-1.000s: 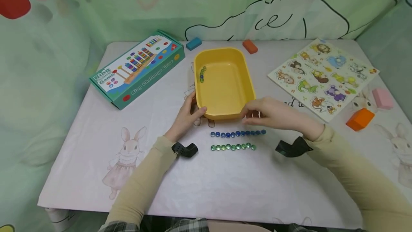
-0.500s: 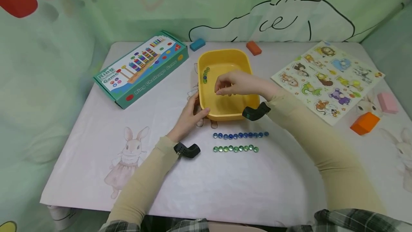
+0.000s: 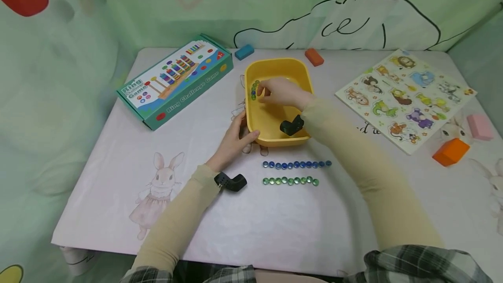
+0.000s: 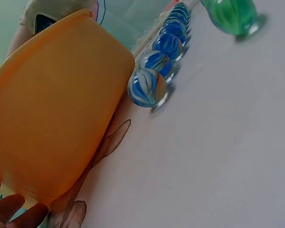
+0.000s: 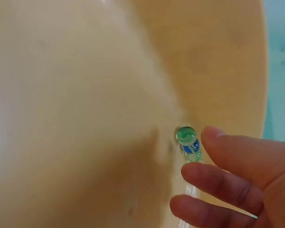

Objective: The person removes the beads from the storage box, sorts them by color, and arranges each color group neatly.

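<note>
A yellow plastic basin (image 3: 268, 122) stands on the table, with a few green and blue marbles (image 3: 253, 91) along its left inner wall. My left hand (image 3: 232, 142) holds the basin's near left corner, thumb at the front and fingers along the side. Inside the basin, my right hand (image 3: 284, 92) reaches to those marbles. In the right wrist view its thumb and fingers are parted beside a green marble (image 5: 186, 136), and nothing is visibly pinched. In front of the basin lie a row of blue marbles (image 3: 296, 164) and, nearer, a row of green marbles (image 3: 291, 181).
A green ring game box (image 3: 177, 80) lies at the back left. Behind the basin are a blue block (image 3: 244, 52) and a red-orange block (image 3: 314, 57). An animal puzzle board (image 3: 406, 97), an orange block (image 3: 451, 152) and a pink block (image 3: 480, 127) lie on the right.
My right hand has moved from the basin's near right edge, over its middle, to the marbles at the left inner wall. The left hand stays at the corner.
</note>
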`<state>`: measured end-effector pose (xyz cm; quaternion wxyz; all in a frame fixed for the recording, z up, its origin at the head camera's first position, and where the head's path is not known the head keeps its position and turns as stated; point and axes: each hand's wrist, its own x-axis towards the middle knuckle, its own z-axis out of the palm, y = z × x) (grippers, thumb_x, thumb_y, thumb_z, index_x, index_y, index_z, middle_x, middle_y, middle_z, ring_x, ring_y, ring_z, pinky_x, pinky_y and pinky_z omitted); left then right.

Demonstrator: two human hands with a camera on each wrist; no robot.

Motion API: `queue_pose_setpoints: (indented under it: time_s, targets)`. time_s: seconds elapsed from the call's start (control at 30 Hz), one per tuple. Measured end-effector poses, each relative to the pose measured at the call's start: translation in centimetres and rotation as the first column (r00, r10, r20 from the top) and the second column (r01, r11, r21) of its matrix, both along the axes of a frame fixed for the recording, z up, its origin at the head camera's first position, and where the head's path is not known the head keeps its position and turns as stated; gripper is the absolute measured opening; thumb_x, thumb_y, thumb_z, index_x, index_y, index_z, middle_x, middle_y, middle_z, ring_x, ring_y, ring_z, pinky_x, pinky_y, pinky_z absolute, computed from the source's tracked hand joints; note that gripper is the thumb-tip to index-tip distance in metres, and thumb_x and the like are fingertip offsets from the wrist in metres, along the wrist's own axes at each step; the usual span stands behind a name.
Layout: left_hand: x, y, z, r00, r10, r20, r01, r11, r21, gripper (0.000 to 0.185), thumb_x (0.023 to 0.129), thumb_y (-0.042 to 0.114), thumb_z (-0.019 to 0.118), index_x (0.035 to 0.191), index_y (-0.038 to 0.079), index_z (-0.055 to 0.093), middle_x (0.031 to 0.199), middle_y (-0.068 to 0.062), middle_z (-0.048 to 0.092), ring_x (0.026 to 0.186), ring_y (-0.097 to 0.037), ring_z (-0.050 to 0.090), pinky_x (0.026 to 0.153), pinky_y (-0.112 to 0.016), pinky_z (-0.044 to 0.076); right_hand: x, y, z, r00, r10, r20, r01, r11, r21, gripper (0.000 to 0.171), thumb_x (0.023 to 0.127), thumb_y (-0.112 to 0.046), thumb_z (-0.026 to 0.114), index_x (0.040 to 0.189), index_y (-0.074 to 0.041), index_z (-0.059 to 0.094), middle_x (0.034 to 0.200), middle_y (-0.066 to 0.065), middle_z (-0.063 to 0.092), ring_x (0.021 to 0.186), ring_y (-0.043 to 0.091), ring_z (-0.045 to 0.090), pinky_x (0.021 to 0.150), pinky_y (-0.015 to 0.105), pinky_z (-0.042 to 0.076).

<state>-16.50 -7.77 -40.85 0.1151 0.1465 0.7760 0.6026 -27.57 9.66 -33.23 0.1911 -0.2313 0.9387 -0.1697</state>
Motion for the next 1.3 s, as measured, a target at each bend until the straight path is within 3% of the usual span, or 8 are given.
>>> queue_pose_setpoints:
  time_s: [0.13, 0.3, 0.47, 0.67, 1.0, 1.3]
  targets:
    - [0.0, 0.1, 0.1, 1.0, 0.003, -0.002, -0.003, 1.0, -0.01, 0.073, 0.091, 0.035, 0.056, 0.148, 0.015, 0.015, 0.146, -0.005, 0.033, 0.133, -0.015, 0.032, 0.113, -0.036, 0.021, -0.3, -0.6, -0.2, 1.0, -0.001, 0.012, 0.0, 0.998, 0.069, 0.032, 0.092, -0.022, 0.056, 0.122, -0.01, 0.054, 0.108, 0.01, 0.06, 0.092, 0.024, 0.051, 0.087, 0.035, 0.045]
    - [0.0, 0.2, 0.0, 1.0, 0.008, -0.025, -0.008, 1.0, -0.012, 0.071, 0.091, 0.027, 0.058, 0.148, 0.013, 0.018, 0.145, -0.008, 0.034, 0.135, -0.017, 0.028, 0.114, -0.038, 0.017, -0.6, -1.4, -0.6, 0.999, 0.033, 0.008, -0.034, 0.991, 0.127, 0.033, 0.093, -0.02, 0.055, 0.125, -0.011, 0.054, 0.112, 0.01, 0.059, 0.095, 0.024, 0.051, 0.092, 0.036, 0.044]
    - [0.0, 0.3, -0.1, 1.0, 0.007, -0.023, -0.007, 1.0, -0.004, 0.071, 0.091, 0.03, 0.057, 0.148, 0.017, 0.018, 0.148, -0.005, 0.032, 0.137, -0.014, 0.025, 0.114, -0.037, 0.015, -0.5, -2.0, -0.8, 0.996, 0.082, -0.036, -0.076, 0.986, 0.148, 0.027, 0.092, -0.018, 0.057, 0.116, -0.007, 0.06, 0.108, 0.009, 0.062, 0.093, 0.024, 0.052, 0.092, 0.036, 0.044]
    - [0.1, 0.3, -0.1, 1.0, -0.002, 0.002, 0.002, 1.0, 0.003, 0.072, 0.091, 0.034, 0.056, 0.148, 0.019, 0.016, 0.147, -0.004, 0.033, 0.131, -0.015, 0.034, 0.113, -0.034, 0.022, -0.2, -2.2, -0.8, 0.987, 0.146, -0.063, -0.133, 0.977, 0.165, 0.019, 0.089, -0.016, 0.061, 0.104, -0.005, 0.064, 0.1, 0.009, 0.063, 0.088, 0.022, 0.052, 0.085, 0.034, 0.046]
    - [0.0, 0.1, 0.1, 1.0, 0.004, 0.008, -0.004, 1.0, 0.008, 0.071, 0.091, 0.031, 0.057, 0.148, 0.019, 0.016, 0.145, -0.003, 0.034, 0.13, -0.015, 0.035, 0.112, -0.036, 0.022, 1.3, -1.1, 1.8, 0.977, 0.203, -0.066, -0.195, 0.974, 0.111, 0.015, 0.087, -0.014, 0.063, 0.098, -0.004, 0.065, 0.095, 0.01, 0.064, 0.087, 0.024, 0.052, 0.083, 0.035, 0.045]
    - [0.0, 0.0, 0.0, 1.0, 0.009, 0.004, -0.009, 1.0, -0.025, 0.072, 0.091, 0.027, 0.056, 0.149, 0.017, 0.014, 0.149, -0.006, 0.029, 0.138, -0.018, 0.023, 0.115, -0.039, 0.013, 4.8, 0.9, 4.2, 0.988, 0.128, -0.081, -0.125, 0.991, 0.047, 0.018, 0.087, -0.022, 0.064, 0.098, -0.008, 0.064, 0.088, 0.006, 0.063, 0.085, 0.022, 0.051, 0.079, 0.032, 0.044]
